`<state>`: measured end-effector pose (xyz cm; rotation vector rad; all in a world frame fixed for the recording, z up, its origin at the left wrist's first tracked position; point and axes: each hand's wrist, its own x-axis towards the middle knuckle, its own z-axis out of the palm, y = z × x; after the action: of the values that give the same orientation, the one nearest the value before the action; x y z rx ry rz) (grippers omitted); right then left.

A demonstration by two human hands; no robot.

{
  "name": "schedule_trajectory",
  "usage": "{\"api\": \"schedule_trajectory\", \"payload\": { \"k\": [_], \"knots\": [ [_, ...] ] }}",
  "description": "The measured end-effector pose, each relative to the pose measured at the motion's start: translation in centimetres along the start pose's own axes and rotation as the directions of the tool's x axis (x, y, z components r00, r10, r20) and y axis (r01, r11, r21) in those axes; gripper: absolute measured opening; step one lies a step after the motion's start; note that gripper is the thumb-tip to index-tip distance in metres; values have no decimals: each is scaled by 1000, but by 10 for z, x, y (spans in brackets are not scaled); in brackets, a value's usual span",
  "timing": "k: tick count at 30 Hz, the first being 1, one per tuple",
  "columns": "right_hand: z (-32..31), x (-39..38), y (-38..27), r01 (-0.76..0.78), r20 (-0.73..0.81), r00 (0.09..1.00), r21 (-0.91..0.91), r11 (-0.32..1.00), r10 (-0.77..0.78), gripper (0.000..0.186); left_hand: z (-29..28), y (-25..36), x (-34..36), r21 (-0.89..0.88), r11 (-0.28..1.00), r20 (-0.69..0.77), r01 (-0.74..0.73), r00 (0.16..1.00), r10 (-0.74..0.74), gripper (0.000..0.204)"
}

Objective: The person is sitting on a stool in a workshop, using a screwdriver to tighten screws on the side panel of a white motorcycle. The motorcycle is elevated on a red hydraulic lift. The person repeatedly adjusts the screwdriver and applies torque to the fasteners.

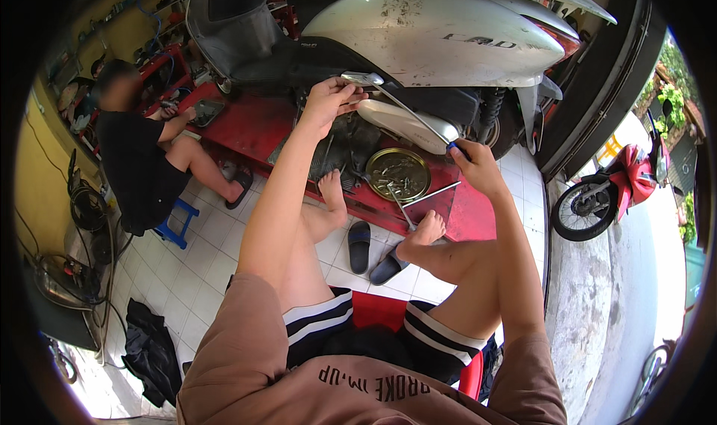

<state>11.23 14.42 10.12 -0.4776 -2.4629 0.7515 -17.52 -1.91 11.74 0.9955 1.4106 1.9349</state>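
Observation:
Beside the scooter's silver body panel [433, 33], my left hand [328, 107] pinches a small shiny metal part [362, 78] between thumb and fingers. My right hand [484, 169] is closed around the dark and blue handle of a long screwdriver [418, 116]. Its thin shaft slants up and left, with the tip end at or close to the metal part; whether they touch I cannot tell. Below the hands, a round yellowish tray [371, 158] holds many small screws and bolts. A silver T-shaped wrench [431, 194] lies next to it.
The scooter stands on a red platform [231, 130], where my bare feet rest. Dark slippers [359, 247] lie on the white tiles. At left, another person [134, 141] sits on a blue stool [176, 223], hands over a small tray. A red motorbike [624, 182] is parked outside at right.

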Motion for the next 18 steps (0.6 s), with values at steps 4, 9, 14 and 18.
{"api": "schedule_trajectory", "payload": {
  "k": [4,9,14,18],
  "knots": [
    [5,-24,-48,34,-73,997,-39,999,-36,25,-12,12,-37,-243,970,36,-28,999,38,11],
    [29,-46,-51,103,-154,980,-131,986,-122,21,-23,10,-54,-403,911,24,-89,994,107,12],
    [44,-62,-46,-2,-129,992,-56,998,-5,22,-14,-1,-59,-357,933,39,-45,997,63,9],
    [50,-72,-38,-25,-166,986,-12,1000,22,21,-1,-9,-52,-349,936,36,-56,997,73,11]
  ]
}}
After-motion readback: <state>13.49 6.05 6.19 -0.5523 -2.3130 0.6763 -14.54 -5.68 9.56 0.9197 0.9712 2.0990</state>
